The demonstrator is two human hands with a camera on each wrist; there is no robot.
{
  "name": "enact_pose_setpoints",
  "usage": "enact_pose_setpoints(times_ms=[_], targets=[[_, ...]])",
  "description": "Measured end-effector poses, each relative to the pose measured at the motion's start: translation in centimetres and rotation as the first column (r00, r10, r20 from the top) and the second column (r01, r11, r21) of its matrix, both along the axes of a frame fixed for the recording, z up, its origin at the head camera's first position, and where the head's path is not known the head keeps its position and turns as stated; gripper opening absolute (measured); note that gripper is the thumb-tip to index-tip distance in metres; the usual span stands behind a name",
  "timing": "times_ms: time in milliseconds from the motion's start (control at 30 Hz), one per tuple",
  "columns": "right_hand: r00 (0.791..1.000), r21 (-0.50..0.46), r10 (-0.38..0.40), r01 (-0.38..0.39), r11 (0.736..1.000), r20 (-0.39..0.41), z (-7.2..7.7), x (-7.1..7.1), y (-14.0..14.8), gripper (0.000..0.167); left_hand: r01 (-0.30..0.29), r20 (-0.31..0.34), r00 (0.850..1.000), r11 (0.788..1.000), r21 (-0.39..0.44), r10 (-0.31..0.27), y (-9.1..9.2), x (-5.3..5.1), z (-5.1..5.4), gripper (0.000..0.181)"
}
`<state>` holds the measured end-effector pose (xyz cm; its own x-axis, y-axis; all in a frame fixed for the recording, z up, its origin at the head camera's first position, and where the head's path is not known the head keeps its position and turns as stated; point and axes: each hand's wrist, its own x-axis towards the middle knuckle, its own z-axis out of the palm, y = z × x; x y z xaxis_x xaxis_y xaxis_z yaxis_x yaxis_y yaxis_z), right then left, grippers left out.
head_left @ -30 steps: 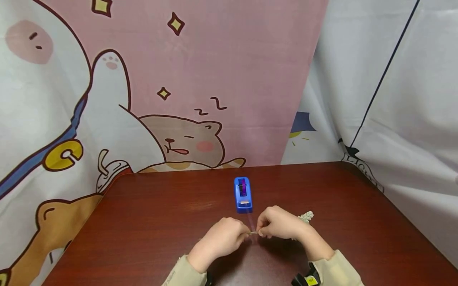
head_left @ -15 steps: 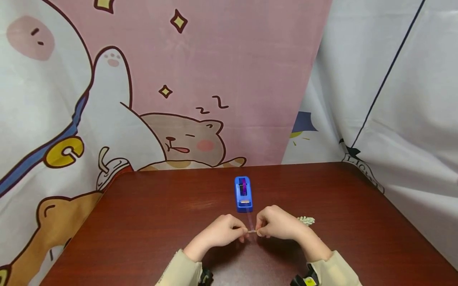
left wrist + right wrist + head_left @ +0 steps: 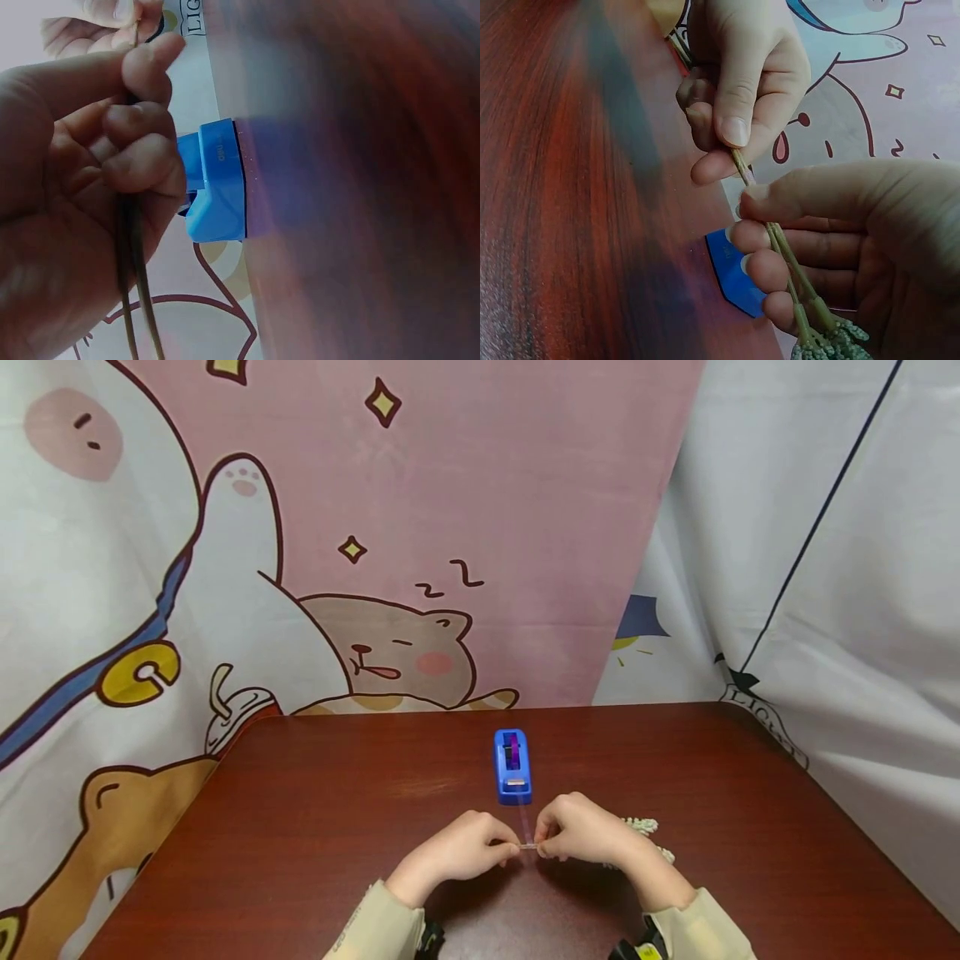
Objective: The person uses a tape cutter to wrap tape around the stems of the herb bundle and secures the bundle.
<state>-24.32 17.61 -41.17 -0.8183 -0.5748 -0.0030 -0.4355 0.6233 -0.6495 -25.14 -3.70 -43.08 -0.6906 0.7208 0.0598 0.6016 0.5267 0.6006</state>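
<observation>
Thin greenish stems [image 3: 804, 281] run through both hands, with pale green, bumpy flower-like heads [image 3: 832, 346] at one end. My left hand [image 3: 467, 846] pinches the stems between thumb and fingers; in the left wrist view their long tail ends [image 3: 146, 300] come out below the curled fingers. My right hand [image 3: 581, 831] pinches them close by, nearer the heads, which show past its wrist in the head view. A clear tape strip [image 3: 525, 821] stretches from a blue tape dispenser [image 3: 513, 791] to the stems between my fingertips. How far it wraps them is unclear.
The dispenser stands just beyond my hands on a dark red-brown wooden table [image 3: 337, 793]. A cartoon-printed cloth [image 3: 555, 527] hangs behind the table, and a white cloth [image 3: 862, 610] hangs along its right side.
My left hand has rolled a little and moved slightly left, its thumb and fingers now in a different pose on the stems. The right hand stays almost in place; the flower heads shifted slightly.
</observation>
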Motion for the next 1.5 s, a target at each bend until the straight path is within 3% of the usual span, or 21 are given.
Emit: enact_pose_setpoints(times_ms=[367, 733, 1033, 1200, 1500], targets=[[1.0, -0.011, 0.015, -0.015, 1.0, -0.026, -0.09, -0.09, -0.05, 0.015, 0.012, 0.009, 1.0, 1.0, 0.027, -0.012, -0.09, 0.06, 0.1, 0.015], [0.999, -0.013, 0.03, -0.031, 0.999, -0.017, -0.29, -0.17, 0.24, 0.019, 0.06, -0.105, 0.993, 0.998, 0.005, -0.059, 0.09, 0.06, 0.0, 0.011], [0.999, 0.005, 0.041, -0.041, 0.999, 0.034, -0.15, -0.3, 0.28, 0.006, 0.042, -0.123, 0.992, 0.999, 0.013, -0.04, -0.09, -0.06, -0.04, 0.01], [0.997, 0.018, 0.058, -0.059, 0.998, 0.05, -0.08, -0.28, 0.25, 0.015, 0.029, -0.131, 0.991, 1.0, 0.01, -0.027, -0.14, -0.18, -0.2, 0.01], [0.999, 0.028, 0.045, -0.044, 0.999, -0.024, -0.03, -0.22, 0.09, 0.013, 0.026, -0.156, 0.987, 0.999, 0.02, -0.022, -0.17, -0.35, -0.33, 0.009]])
